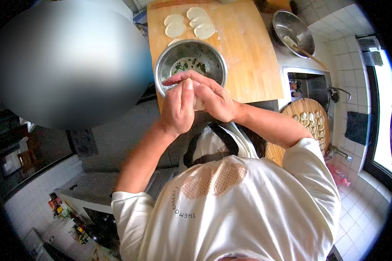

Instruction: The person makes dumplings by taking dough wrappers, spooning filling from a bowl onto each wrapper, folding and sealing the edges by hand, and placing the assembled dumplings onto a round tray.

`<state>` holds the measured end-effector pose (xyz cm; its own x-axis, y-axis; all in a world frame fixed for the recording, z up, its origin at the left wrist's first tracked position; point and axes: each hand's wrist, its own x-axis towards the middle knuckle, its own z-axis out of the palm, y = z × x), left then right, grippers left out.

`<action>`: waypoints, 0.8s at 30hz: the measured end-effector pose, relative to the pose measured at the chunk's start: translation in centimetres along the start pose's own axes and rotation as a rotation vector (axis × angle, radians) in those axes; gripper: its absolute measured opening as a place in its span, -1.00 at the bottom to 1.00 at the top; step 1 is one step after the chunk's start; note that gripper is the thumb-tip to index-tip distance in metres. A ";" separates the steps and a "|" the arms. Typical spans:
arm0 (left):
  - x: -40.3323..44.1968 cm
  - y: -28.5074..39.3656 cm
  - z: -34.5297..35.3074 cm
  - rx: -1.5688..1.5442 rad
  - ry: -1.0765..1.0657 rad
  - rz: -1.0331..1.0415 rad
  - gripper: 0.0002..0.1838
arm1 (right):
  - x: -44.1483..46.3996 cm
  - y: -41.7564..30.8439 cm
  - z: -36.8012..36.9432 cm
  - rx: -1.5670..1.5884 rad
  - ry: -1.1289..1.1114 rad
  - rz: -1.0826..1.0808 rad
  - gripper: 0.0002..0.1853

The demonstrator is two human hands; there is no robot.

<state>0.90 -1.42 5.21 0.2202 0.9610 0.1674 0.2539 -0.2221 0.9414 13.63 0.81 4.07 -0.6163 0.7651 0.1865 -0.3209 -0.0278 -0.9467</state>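
My left hand [177, 108] and my right hand [215, 98] are closed together in front of my chest, thumbs side by side. Between them a bit of a pale dough dumpling [199, 104] shows below the fingers; the rest of it is hidden. Both hands overlap the near rim of a steel bowl [222, 65], which holds some filling with chopped greens [189, 66]. Beyond the bowl, several flat round dough wrappers [203, 30] lie on a wooden board [248, 56], some overlapping. One more wrapper is partly hidden behind the bowl's far rim.
At the right, a round slatted tray [276, 152] carries rows of folded dumplings [311, 124] beside the sink [306, 80]. A second steel bowl [287, 26] with a wooden-handled utensil [306, 52] stands at the back right. A blurred patch covers the upper left.
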 end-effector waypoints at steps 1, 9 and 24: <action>0.0 0.3 0.2 -0.010 0.032 0.025 -0.61 | 0.0 -0.3 0.0 -0.035 -0.002 -0.017 -0.57; -0.3 2.4 1.2 0.113 0.139 0.148 -0.59 | -0.9 -1.8 1.4 -0.114 0.116 -0.183 -0.63; 1.3 3.0 2.2 -1.061 -0.085 -0.506 -0.23 | -3.3 -2.7 -0.3 -0.564 0.433 -0.088 -0.39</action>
<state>4.06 -1.18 7.64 0.3917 0.8774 -0.2771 -0.5715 0.4680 0.6740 16.77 -1.46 5.94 -0.2266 0.9392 0.2579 0.1369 0.2929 -0.9463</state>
